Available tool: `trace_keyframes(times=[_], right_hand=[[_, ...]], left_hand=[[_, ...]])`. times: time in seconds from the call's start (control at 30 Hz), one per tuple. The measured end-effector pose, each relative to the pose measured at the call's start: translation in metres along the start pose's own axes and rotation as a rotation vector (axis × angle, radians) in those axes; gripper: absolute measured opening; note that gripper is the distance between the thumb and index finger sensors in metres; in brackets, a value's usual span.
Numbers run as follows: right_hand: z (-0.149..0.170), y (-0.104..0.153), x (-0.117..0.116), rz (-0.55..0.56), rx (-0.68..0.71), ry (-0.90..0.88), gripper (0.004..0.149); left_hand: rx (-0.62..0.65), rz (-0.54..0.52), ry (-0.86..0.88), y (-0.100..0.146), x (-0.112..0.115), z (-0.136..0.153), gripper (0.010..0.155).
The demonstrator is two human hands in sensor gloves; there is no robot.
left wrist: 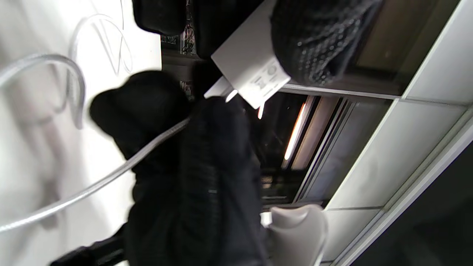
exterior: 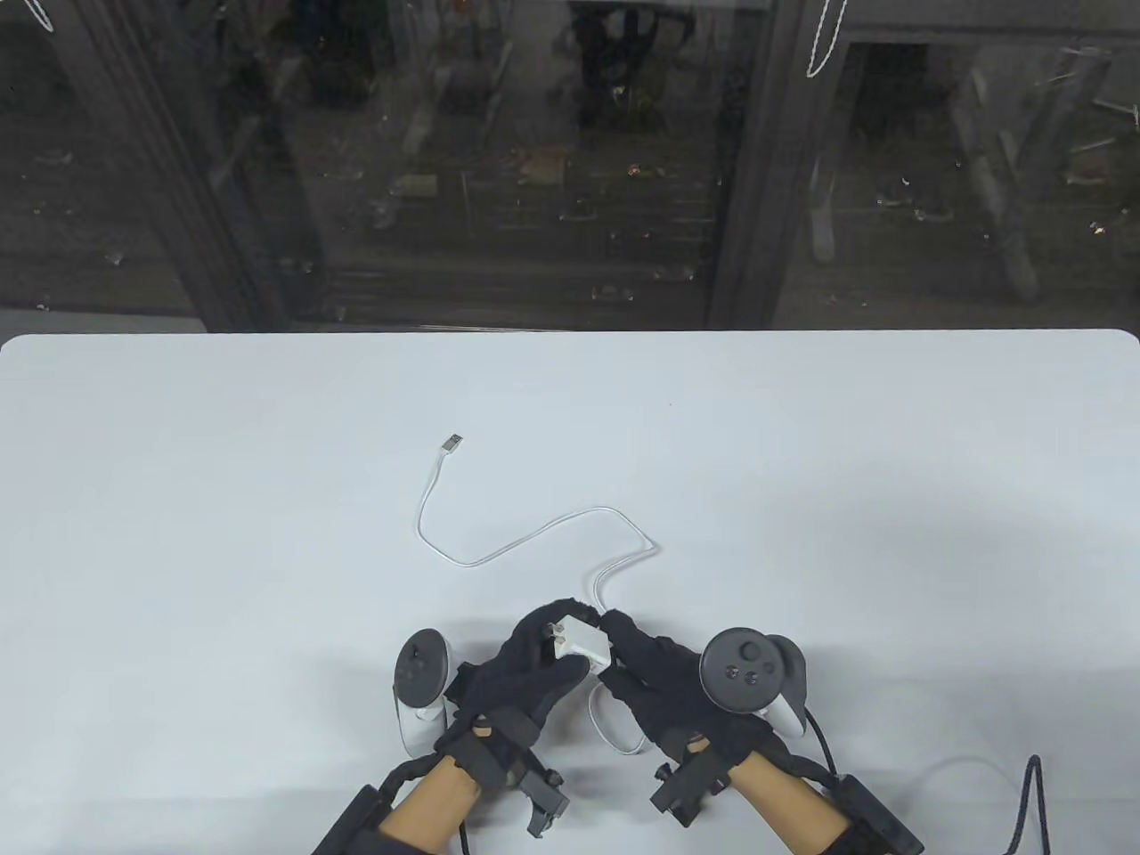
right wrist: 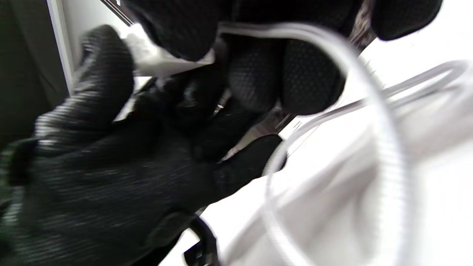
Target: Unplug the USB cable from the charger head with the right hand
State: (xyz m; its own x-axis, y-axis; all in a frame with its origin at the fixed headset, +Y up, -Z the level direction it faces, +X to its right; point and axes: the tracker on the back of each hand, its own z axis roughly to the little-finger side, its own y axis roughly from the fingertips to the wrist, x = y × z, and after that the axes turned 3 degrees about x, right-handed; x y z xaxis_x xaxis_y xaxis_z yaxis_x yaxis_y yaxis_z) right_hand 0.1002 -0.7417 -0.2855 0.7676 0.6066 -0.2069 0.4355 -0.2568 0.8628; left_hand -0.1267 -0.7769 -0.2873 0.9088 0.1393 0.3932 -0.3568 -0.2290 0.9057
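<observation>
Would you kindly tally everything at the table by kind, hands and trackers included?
Gloved hands: 2, left hand and right hand
Trackers: 2, left tracker and right tracker
Charger: 1
Cable: 1
Total: 6

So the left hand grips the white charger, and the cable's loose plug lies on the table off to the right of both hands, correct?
Not quite. The left hand does grip the charger, but the table view shows the cable's loose plug lying beyond the hands, toward the left.
</observation>
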Motion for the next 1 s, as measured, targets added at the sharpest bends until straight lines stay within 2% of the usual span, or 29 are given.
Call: trace_keyframes(times=[0.07, 0.13, 0.2, 0.3, 0.33, 0.37, 0.4, 0.43, 0.5, 0.57, 0.63, 0.77, 0.8, 0.87, 0.93, 1.0], right_hand=[[0.000, 0.000, 0.000, -0.002, 0.012, 0.023, 0.046], [-0.001, 0.001, 0.001, 0.014, 0.017, 0.035, 0.044], [-0.002, 0.001, 0.003, 0.058, 0.031, 0.067, 0.043], [-0.001, -0.001, 0.009, 0.125, 0.051, 0.068, 0.041], [0.002, -0.001, 0.010, 0.130, 0.020, 0.097, 0.041], [0.010, 0.003, 0.014, 0.114, 0.014, 0.202, 0.041], [0.015, 0.004, 0.018, 0.130, 0.015, 0.233, 0.041], [0.018, 0.005, 0.020, 0.140, 0.004, 0.227, 0.041], [0.020, 0.005, 0.024, 0.190, -0.036, 0.166, 0.042], [0.020, 0.003, 0.023, 0.195, -0.045, 0.133, 0.042], [0.020, 0.004, 0.021, 0.180, -0.036, 0.173, 0.043], [0.020, 0.004, 0.017, 0.160, -0.035, 0.190, 0.043], [0.021, 0.004, 0.016, 0.155, -0.036, 0.186, 0.043], [0.021, 0.004, 0.013, 0.141, -0.034, 0.192, 0.044], [0.021, 0.004, 0.013, 0.135, -0.034, 0.198, 0.044], [0.020, 0.004, 0.012, 0.134, -0.034, 0.199, 0.044]], left_hand=[[-0.010, 0.013, 0.066, 0.000, 0.002, 0.003, 0.071], [-0.018, 0.002, 0.107, 0.001, 0.004, 0.006, 0.072], [-0.015, -0.039, 0.166, 0.002, 0.006, 0.005, 0.072], [0.069, -0.114, 0.140, 0.001, 0.009, -0.004, 0.072], [0.113, -0.149, 0.184, 0.002, 0.003, -0.008, 0.073], [0.173, -0.269, 0.358, 0.002, -0.006, -0.021, 0.072], [0.221, -0.369, 0.461, 0.003, -0.019, -0.032, 0.072], [0.236, -0.373, 0.464, 0.005, -0.030, -0.037, 0.072], [0.262, -0.344, 0.280, 0.012, -0.054, -0.048, 0.072], [0.223, -0.450, -0.068, 0.013, -0.075, -0.061, 0.073], [0.201, -0.505, -0.312, 0.014, -0.086, -0.068, 0.073], [-0.018, -0.545, -0.695, 0.013, -0.101, -0.067, 0.074], [-0.056, -0.534, -0.785, 0.011, -0.102, -0.064, 0.074], [-0.192, -0.423, -0.978, 0.005, -0.102, -0.057, 0.075], [-0.327, -0.366, -1.131, 0.002, -0.096, -0.054, 0.078], [-0.377, -0.327, -1.261, -0.001, -0.091, -0.053, 0.078]])
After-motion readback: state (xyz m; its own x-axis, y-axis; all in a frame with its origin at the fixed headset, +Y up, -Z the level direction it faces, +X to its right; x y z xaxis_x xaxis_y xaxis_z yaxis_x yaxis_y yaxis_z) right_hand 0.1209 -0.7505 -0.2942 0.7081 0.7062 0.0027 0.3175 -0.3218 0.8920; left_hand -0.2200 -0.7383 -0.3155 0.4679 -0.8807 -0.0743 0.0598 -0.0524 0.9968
